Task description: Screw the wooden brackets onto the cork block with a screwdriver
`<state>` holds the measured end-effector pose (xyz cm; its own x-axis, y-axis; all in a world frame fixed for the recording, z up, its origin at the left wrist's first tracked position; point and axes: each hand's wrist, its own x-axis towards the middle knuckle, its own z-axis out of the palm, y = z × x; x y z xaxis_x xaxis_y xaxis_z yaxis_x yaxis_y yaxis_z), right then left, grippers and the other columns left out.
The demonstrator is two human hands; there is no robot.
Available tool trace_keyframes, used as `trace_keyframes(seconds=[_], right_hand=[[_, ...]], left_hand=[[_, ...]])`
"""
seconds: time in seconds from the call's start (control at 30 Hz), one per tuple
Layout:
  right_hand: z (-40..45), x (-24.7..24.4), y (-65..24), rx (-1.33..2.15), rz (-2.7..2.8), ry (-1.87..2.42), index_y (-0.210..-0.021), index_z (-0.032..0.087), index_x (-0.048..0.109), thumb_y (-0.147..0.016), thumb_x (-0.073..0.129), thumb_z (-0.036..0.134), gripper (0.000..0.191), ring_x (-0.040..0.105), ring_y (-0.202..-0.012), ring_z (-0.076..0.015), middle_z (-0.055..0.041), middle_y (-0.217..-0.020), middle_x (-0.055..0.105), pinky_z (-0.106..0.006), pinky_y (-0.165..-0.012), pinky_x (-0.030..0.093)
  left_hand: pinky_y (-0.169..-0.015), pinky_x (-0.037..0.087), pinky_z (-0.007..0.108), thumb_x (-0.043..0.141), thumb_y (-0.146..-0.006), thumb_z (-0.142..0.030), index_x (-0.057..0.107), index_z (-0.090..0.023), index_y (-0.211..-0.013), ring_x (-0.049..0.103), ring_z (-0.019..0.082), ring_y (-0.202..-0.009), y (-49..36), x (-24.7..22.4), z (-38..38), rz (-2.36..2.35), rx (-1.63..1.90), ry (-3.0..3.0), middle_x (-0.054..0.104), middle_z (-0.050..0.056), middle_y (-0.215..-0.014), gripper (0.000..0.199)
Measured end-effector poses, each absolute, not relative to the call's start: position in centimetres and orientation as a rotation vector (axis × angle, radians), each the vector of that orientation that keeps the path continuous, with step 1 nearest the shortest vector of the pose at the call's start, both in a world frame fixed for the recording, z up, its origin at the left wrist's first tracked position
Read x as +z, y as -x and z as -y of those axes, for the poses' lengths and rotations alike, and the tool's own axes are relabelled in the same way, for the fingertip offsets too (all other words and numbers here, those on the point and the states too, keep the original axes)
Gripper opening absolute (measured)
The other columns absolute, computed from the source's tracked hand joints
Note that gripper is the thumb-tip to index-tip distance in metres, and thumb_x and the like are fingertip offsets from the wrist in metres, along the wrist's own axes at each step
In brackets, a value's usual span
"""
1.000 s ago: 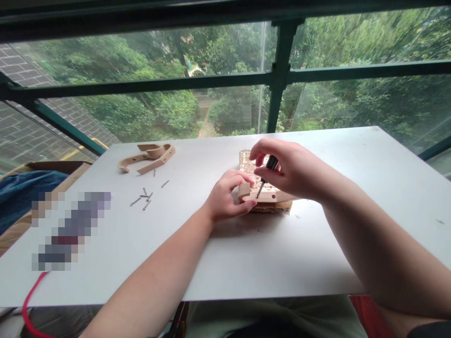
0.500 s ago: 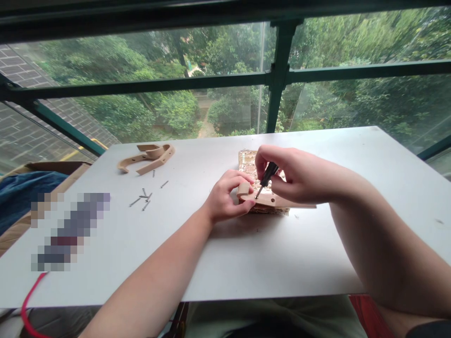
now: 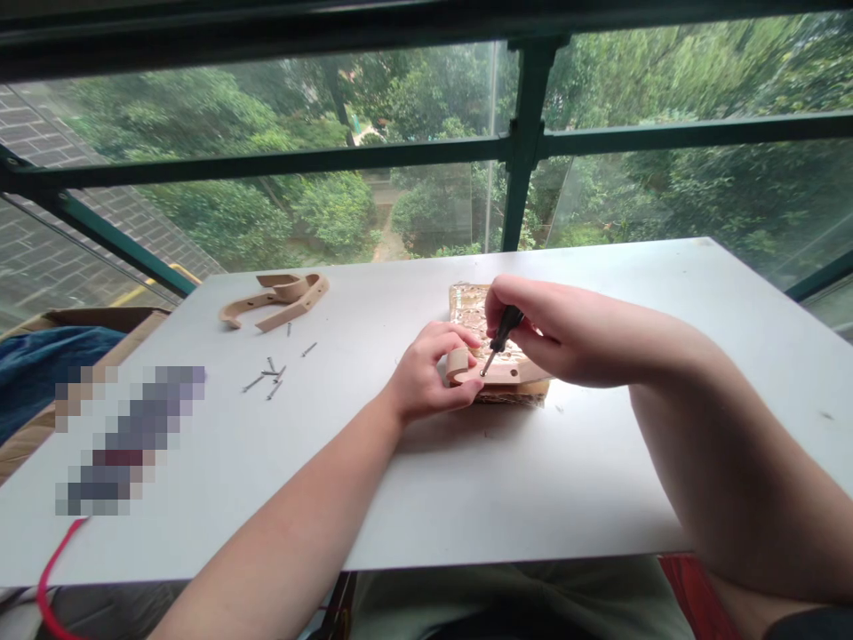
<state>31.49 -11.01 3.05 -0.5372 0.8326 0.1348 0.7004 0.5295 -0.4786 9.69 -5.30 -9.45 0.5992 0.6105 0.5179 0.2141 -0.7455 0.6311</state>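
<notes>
A tan wooden hook piece [image 3: 499, 372] with a curled left end lies across a plastic-wrapped block [image 3: 468, 307]. My left hand [image 3: 430, 369] grips the curled end, thumb in front and fingers behind. In my right hand [image 3: 533, 324] is a black-handled screwdriver [image 3: 506, 329], slanting down to the left. Its tip meets a screw head [image 3: 482, 373] in the hook piece, close to my left thumb. A dark hole shows to the right of that screw. My right hand hides part of the piece's right end.
More curved wooden pieces [image 3: 293, 307] lie at the table's back left, with several loose screws [image 3: 273, 378] nearer. A blurred object [image 3: 133, 440] with a red cord is at the left. Windows stand behind the white table [image 3: 533, 498].
My right hand has turned a little around the screwdriver, and its fingers are more closed. The wooden piece's right end is now hidden behind it. My left hand stays in place.
</notes>
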Motion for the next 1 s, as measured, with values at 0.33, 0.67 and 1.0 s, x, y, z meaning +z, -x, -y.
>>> trace_keyframes(seconds=[0.33, 0.67, 1.0], right_hand=[[11.3, 3.3, -31.6, 0.508, 2.469, 1.273, -0.09, 0.022, 0.052, -0.088, 0.045, 0.014, 0.011, 0.051, -0.07, -0.0134, -0.0014, -0.087, 0.063, -0.024, -0.06, 0.037], [11.1, 3.8, -31.8, 0.435, 2.495, 1.272, -0.089, 0.022, 0.062, -0.083, 0.056, 0.016, 0.011, 0.056, -0.067, -0.0119, 0.0005, -0.083, 0.069, -0.024, -0.06, 0.036], [10.3, 3.1, -31.9, 0.324, 2.361, 1.506, -0.08, 0.02, 0.061, -0.084, 0.06, 0.032, 0.013, 0.045, -0.056, -0.0111, 0.0008, -0.067, 0.061, -0.026, -0.053, 0.03]], left_hand=[[-0.099, 0.049, 0.041, 0.075, -0.068, -0.022, 0.061, -0.021, -0.079, 0.059, 0.024, -0.105, -9.9, -9.3, 5.6, -0.682, 1.009, -2.311, 0.066, 0.006, -0.107, 0.018], [-0.098, 0.049, 0.042, 0.075, -0.066, -0.022, 0.062, -0.021, -0.079, 0.06, 0.025, -0.105, -9.9, -9.3, 5.5, -0.684, 0.998, -2.301, 0.066, 0.006, -0.107, 0.018], [-0.097, 0.049, 0.042, 0.074, -0.068, -0.021, 0.061, -0.021, -0.081, 0.06, 0.024, -0.104, -9.9, -9.4, 5.6, -0.671, 1.015, -2.287, 0.067, 0.006, -0.106, 0.018]])
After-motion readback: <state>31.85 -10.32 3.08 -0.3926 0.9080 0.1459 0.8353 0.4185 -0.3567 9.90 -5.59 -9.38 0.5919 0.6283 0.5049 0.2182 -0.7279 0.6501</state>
